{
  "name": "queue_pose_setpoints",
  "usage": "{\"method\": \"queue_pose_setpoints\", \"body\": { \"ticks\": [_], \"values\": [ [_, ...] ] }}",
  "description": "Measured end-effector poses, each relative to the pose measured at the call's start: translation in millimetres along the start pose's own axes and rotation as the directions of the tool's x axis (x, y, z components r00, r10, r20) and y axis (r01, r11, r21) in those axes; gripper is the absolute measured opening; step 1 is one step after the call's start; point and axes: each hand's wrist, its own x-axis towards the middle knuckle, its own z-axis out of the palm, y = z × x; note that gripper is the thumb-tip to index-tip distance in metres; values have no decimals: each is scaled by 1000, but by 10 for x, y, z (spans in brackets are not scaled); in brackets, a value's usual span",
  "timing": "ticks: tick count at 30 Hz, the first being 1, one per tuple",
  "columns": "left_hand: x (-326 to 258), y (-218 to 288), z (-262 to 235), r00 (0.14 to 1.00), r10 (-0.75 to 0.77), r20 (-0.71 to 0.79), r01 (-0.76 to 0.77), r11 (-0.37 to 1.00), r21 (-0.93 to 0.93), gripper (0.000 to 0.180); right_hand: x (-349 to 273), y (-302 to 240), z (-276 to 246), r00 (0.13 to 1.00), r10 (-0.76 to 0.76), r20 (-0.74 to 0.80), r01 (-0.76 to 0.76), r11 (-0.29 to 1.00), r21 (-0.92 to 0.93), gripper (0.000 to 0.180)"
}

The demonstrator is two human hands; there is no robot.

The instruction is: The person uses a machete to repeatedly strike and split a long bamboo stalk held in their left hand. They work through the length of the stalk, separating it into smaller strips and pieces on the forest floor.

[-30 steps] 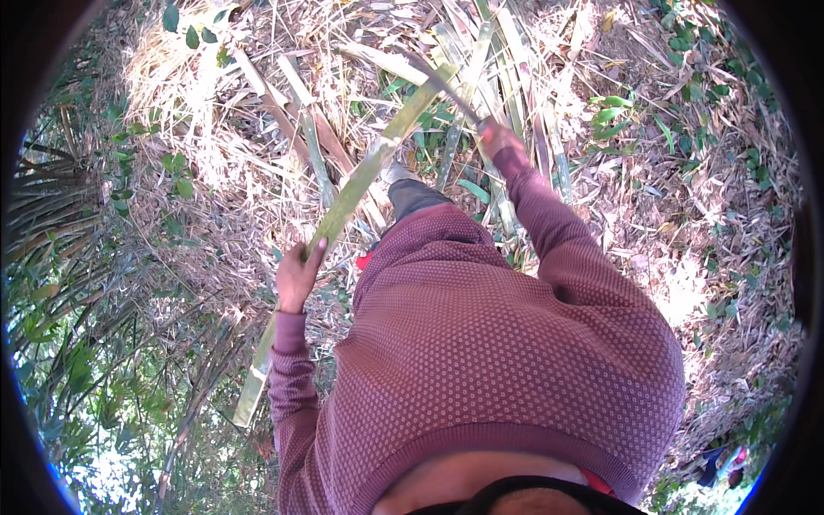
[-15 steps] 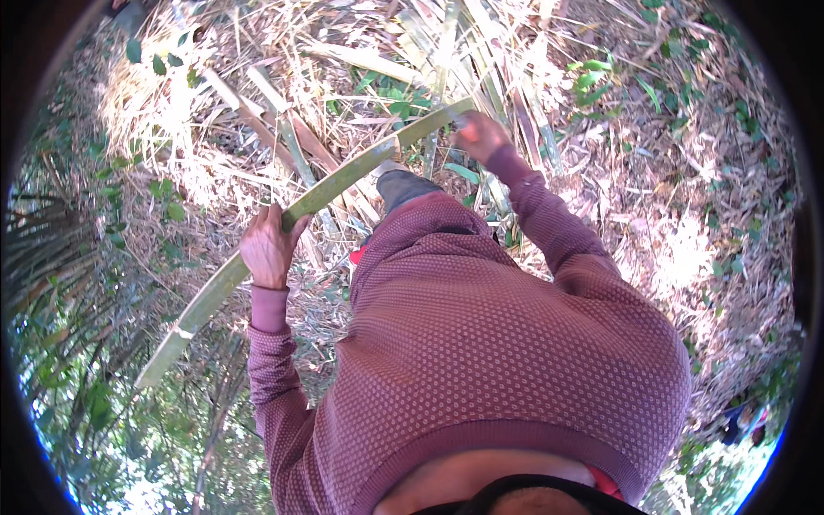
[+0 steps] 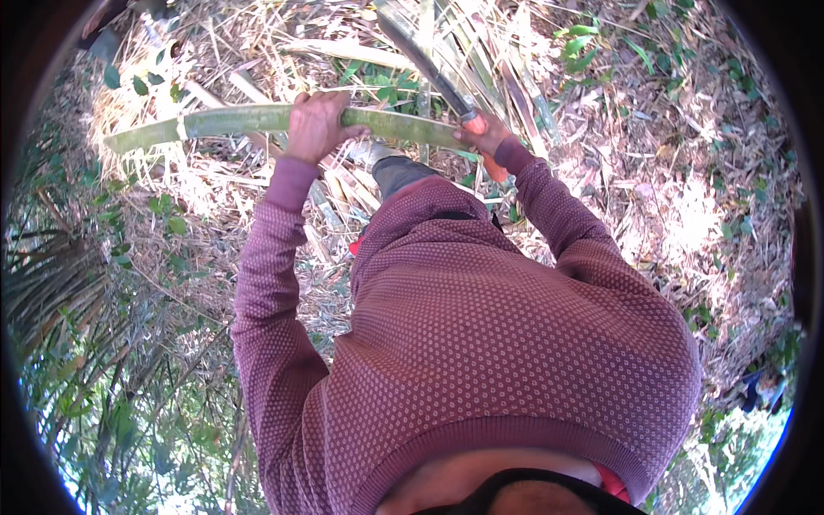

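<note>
Our left hand (image 3: 318, 127) clamped a long, flat green bamboo strip (image 3: 227, 121) above the leaf-littered ground (image 3: 618, 172); our right hand (image 3: 487, 137) gripped an orange-handled, dark-bladed knife (image 3: 425, 64). We seemed to be steadying the strip; next called for keeping fingers clear.

- We see dry leaf litter (image 3: 627, 189) covering the ground, brown and pale, with a glaring sunlit patch (image 3: 691, 219) on the right.
- At the upper left we have a spread of pale straw (image 3: 210, 64), and near it a few dark green leaves (image 3: 140, 85).
- We find a cluster of brighter green leaves (image 3: 580, 47) toward the upper right.
- Along the left side we see long, narrow, greyish fronds (image 3: 51, 287), and below them dense green foliage (image 3: 120, 429) with light shining through.
- Near the lower right rim we notice a small blue-and-dark shape (image 3: 762, 390), too small to make out.
</note>
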Motion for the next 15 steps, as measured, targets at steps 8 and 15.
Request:
{"method": "queue_pose_setpoints", "body": {
  "ticks": [8, 15],
  "values": [
    [510, 183, -63, 924, 76, -376, -60, 997, 55, 52, -262, 605, -101, 961, 128, -245, -51, 953, 298, 40],
    [162, -70, 232, 937, -182, -299, 123, 970, -208, 44, -709, 971, -138, 796, 306, -523, -4, 866, 500, 33]
  ]
}}
